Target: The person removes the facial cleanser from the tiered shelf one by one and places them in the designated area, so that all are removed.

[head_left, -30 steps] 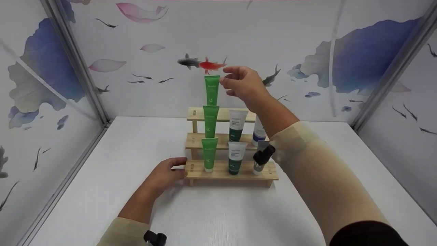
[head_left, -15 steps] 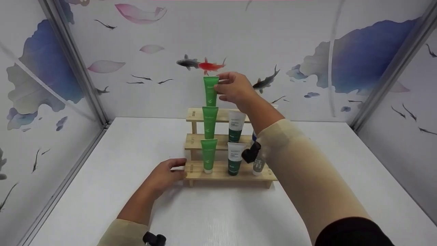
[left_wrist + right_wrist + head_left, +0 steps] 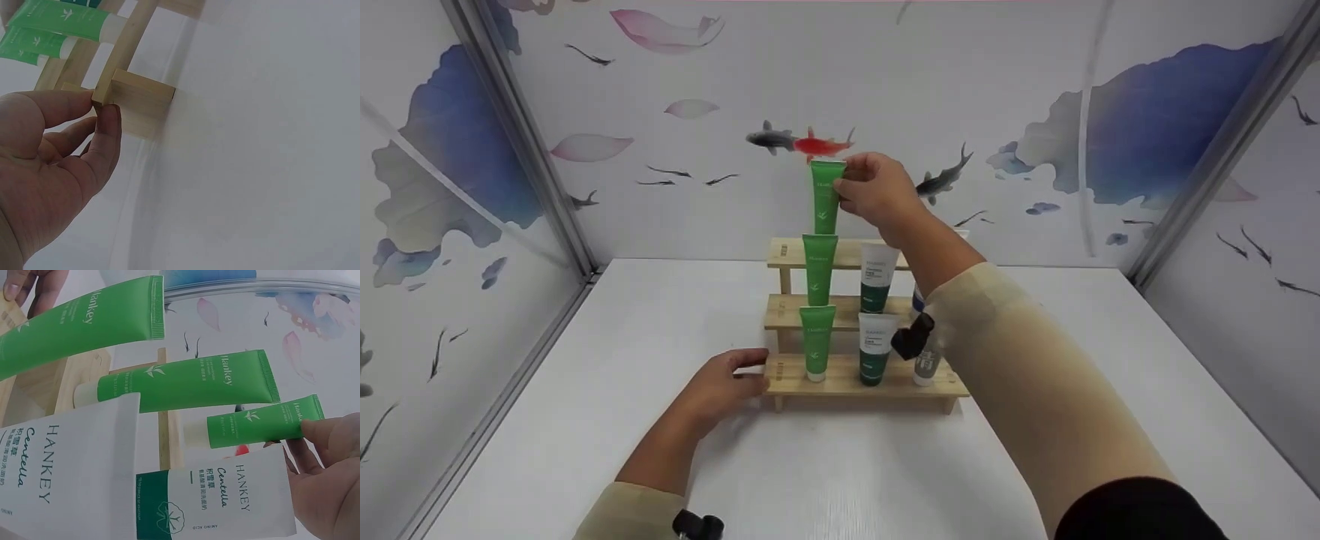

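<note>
My right hand (image 3: 877,191) pinches the upper end of the top green tube (image 3: 825,196) between thumb and fingers; the right wrist view shows the same grip on that tube (image 3: 264,423). Below it, two more green tubes stand upright on the middle (image 3: 819,270) and bottom (image 3: 816,341) tiers of a wooden rack (image 3: 840,386). At the rack's left end, my left hand (image 3: 727,390) holds the corner of the bottom shelf, thumb and fingers on either side of the board (image 3: 132,42) in the left wrist view.
White and dark green tubes stand on the middle (image 3: 877,277) and bottom (image 3: 876,349) tiers. A grey tube (image 3: 926,366) is at the lower right, partly behind my right sleeve (image 3: 1035,375). Printed panels (image 3: 997,75) enclose the white table (image 3: 660,300).
My right hand has moved left onto the top green tube and now pinches it; the tube has risen slightly and shifted right. The left hand stays at the rack.
</note>
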`<state>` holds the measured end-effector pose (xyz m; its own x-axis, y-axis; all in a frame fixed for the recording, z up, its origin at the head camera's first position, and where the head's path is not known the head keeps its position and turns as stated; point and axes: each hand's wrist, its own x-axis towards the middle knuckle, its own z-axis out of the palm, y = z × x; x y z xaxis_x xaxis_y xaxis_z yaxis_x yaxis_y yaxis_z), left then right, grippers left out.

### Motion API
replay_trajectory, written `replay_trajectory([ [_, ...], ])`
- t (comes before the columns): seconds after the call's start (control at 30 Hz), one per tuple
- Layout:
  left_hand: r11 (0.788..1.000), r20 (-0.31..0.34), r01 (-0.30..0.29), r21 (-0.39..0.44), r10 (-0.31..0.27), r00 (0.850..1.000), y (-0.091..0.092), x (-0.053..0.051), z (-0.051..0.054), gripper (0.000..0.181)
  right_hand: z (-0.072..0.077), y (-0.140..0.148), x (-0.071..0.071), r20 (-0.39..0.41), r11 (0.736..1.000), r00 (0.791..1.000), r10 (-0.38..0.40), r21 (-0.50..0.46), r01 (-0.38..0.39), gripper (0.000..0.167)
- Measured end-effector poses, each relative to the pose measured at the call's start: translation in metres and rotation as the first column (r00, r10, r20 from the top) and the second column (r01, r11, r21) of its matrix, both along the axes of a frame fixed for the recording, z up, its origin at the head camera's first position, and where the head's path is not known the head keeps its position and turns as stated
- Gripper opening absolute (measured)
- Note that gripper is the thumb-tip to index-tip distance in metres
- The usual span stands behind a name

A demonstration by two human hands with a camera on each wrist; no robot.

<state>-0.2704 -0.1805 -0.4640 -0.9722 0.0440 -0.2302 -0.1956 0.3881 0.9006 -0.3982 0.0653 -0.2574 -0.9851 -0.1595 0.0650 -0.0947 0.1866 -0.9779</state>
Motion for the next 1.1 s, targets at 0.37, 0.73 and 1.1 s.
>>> replay_trajectory([
  [0.37, 1.0, 0.0, 0.012, 0.028, -0.012, 1.0, -0.003, 0.0, 0.0, 0.057, 0.017, 0.02, 0.012, -0.106, 0.992, 0.994, -0.017, -0.122, 0.004, 0.032],
  [0.73, 1.0, -0.004, 0.013, 0.023, -0.013, 1.0, -0.002, 0.002, 0.0, 0.057, 0.032, 0.053, 0.043, -0.202, 0.948, 0.979, -0.024, -0.316, -0.042, 0.035],
  [1.1, 1.0, 0.005, 0.012, 0.022, -0.012, 1.0, 0.0, 0.001, 0.0, 0.055, 0.019, 0.114, 0.076, -0.22, 0.881, 0.975, -0.032, -0.467, -0.076, 0.036],
])
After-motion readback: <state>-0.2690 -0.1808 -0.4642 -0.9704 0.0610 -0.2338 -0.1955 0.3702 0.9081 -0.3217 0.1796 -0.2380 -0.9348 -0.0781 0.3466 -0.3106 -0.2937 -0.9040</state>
